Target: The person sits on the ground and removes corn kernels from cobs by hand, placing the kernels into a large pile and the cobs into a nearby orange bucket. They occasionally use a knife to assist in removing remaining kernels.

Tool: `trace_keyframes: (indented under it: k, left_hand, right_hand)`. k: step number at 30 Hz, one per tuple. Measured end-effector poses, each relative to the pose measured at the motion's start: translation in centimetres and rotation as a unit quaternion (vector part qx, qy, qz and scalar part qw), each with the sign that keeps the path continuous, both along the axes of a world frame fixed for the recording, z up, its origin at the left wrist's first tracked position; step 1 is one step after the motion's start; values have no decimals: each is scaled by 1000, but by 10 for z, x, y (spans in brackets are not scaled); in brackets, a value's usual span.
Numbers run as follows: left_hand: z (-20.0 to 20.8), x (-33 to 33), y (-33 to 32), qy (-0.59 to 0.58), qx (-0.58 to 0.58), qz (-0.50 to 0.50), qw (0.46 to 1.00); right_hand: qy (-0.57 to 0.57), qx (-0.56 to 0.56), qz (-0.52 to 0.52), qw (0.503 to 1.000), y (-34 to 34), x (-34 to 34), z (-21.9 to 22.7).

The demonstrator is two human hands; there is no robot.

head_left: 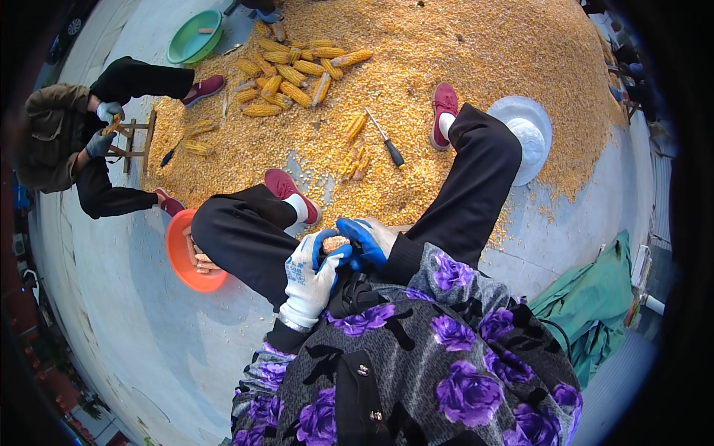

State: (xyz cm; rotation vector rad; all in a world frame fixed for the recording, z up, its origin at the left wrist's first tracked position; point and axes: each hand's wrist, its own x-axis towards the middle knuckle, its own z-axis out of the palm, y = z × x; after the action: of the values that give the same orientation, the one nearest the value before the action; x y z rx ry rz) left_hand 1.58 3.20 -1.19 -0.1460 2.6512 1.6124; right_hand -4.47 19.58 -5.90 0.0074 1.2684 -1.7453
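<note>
Between my knees, both gloved hands are closed round one corn cob (335, 244), whose pale end shows through the fingers. My left hand (311, 271), in a white glove with blue coating, wraps its near side. On the other side my right hand (366, 243) presses against it, its blue palm and fingers hiding part of the cob. Ahead of my hands, loose kernels (416, 193) cover the ground. A screwdriver (385, 140) with a dark handle lies on them, beside several partly stripped ears (355, 162).
A heap of whole ears (290, 74) lies farther ahead. An orange basin (178, 256) with bare cobs stands by my left leg, a pale basin (535, 152) by my right knee. Another person (59, 141) sits at left holding an ear. A green basin (186, 48) and green tarpaulin (595, 297) lie around.
</note>
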Motion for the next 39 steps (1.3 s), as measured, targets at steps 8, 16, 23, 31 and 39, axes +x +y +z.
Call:
trace_keyframes:
  k: [8,16,23,31,39]
  left_hand:
    - [-6,-3,-15,-287,346,129,884]
    - [-2,-12,-18,-355,395,95,842]
    - [3,-7,-11,-160,258,17,953]
    - [-4,-3,-13,-62,98,-48,992]
    - [-2,0,-10,-134,177,-26,975]
  right_hand:
    - [330,116,-13,937,-1,-13,26]
    - [56,9,10,998,1,-17,15]
    - [-128,-101,-81,983,0,-10,-3]
    - [-124,5,-4,992,1,-12,0]
    - [-70,36,76,994,-2,-10,-6]
